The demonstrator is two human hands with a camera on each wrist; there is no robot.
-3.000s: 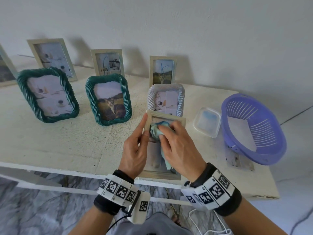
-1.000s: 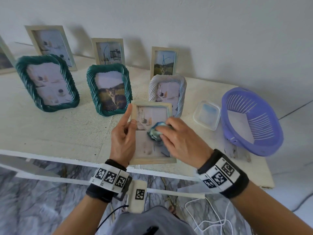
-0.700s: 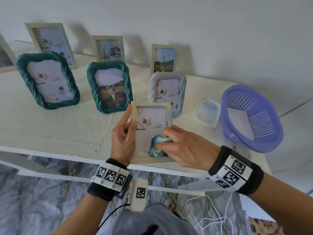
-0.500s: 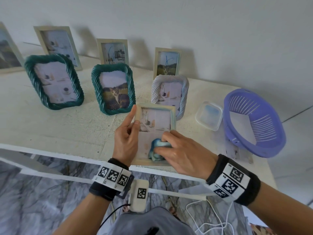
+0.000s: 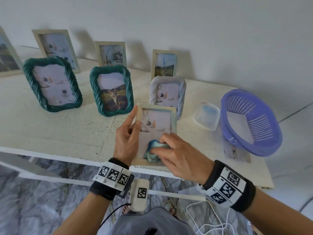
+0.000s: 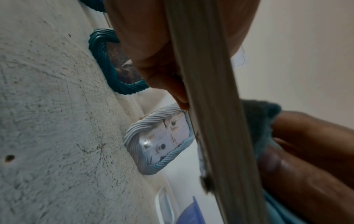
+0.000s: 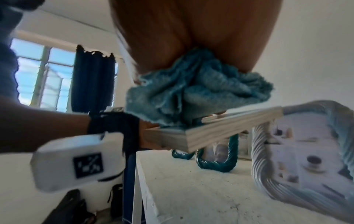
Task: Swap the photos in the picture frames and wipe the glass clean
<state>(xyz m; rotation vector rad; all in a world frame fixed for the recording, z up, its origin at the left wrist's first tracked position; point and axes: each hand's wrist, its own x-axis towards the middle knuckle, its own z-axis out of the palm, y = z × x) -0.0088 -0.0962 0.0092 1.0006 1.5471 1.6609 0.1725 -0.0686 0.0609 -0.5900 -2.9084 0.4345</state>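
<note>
I hold a pale wooden picture frame [image 5: 157, 112] over the table's near edge, its glass face up, with a light room photo inside. My left hand [image 5: 127, 139] grips the frame's left side, thumb on the front and index finger stretched along the edge. My right hand [image 5: 174, 155] holds a bunched blue cloth [image 5: 153, 150] and presses it on the lower part of the glass. In the right wrist view the cloth [image 7: 191, 89] sits crumpled on the frame [image 7: 220, 127]. The left wrist view shows the frame's edge [image 6: 210, 106] close up.
Two green rope-pattern frames [image 5: 52, 83] [image 5: 111, 90] and a white rope-pattern frame [image 5: 167, 92] stand on the cream table [image 5: 59, 133], with several plain frames against the wall behind. A clear lidded box [image 5: 206, 116] and a purple basket [image 5: 250, 121] sit at the right.
My right hand has wiped the cloth from the upper part of the glass down to its lower part. The frame has shifted slightly in my left hand's grip.
</note>
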